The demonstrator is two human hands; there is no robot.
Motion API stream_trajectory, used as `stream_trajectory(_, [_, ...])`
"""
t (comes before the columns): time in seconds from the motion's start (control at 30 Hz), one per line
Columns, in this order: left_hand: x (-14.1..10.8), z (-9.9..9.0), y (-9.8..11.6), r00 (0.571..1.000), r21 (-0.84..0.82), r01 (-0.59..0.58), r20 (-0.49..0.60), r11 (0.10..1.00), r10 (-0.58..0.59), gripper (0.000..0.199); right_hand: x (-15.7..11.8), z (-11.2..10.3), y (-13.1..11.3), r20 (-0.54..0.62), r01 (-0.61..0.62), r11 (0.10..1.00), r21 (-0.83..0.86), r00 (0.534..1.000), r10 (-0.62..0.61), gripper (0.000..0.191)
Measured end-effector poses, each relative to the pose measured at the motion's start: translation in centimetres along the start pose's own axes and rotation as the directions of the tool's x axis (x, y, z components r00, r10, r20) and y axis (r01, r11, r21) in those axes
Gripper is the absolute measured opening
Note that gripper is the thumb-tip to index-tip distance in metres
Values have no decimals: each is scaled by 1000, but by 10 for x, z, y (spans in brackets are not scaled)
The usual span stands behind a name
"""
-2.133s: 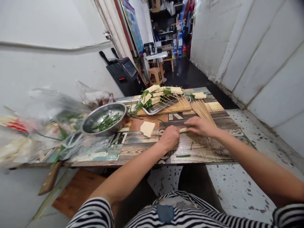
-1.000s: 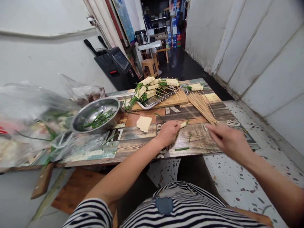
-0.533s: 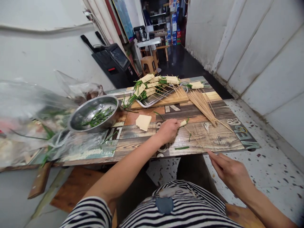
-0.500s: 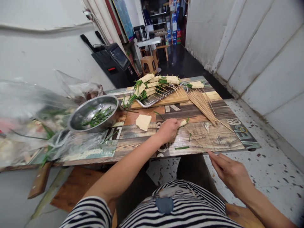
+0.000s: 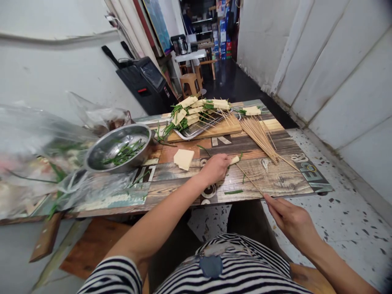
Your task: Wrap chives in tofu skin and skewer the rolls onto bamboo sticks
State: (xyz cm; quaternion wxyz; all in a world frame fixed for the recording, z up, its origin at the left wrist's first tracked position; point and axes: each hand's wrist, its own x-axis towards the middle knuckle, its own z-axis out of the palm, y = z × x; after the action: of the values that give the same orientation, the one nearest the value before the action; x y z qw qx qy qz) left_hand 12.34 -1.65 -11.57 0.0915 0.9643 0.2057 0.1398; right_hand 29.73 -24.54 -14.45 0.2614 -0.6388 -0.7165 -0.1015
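A pale tofu-skin roll (image 5: 234, 160) with green chive ends poking out lies on the table, held closed under the fingers of my left hand (image 5: 215, 168). My right hand (image 5: 292, 218), past the table's near edge, pinches the lower end of a thin bamboo skewer (image 5: 251, 179). The skewer's far end reaches the roll; whether it has gone in, I cannot tell. Left of my left hand lies a small stack of tofu-skin sheets (image 5: 184, 159). A loose piece of chive (image 5: 233, 192) rests between the two hands.
A metal tray (image 5: 191, 132) on a wooden board bears a heap of skewered rolls (image 5: 188, 111). Loose bamboo skewers (image 5: 260, 136) fan out at the right. A steel bowl (image 5: 92, 157) with cut chives stands left, near plastic bags (image 5: 33, 143). A knife handle (image 5: 45, 241) juts over the near edge.
My right hand has shifted slightly left, bringing the skewer closer to the roll. The skewer, faint with blur before, shows clearly now. My left hand keeps its hold on the roll.
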Motion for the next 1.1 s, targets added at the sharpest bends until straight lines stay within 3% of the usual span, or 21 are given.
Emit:
stream_trajectory(0.73, [4, -6, -7, 996, -94, -79, 26, 992, 82, 28, 21, 1, 7, 46, 96, 989, -115, 995, -91, 30])
stream_trajectory(0.93, [5, -7, -8, 996, -127, -92, 3, 988, 94, 28, 47, 9, 10, 217, 94, 983, -156, 974, -59, 31])
stream_trajectory(1.1, [6, -9, -7, 994, -107, -105, 19, 989, 108, 29, 95, 22, 2, 414, 35, 977, -210, 908, 57, 28])
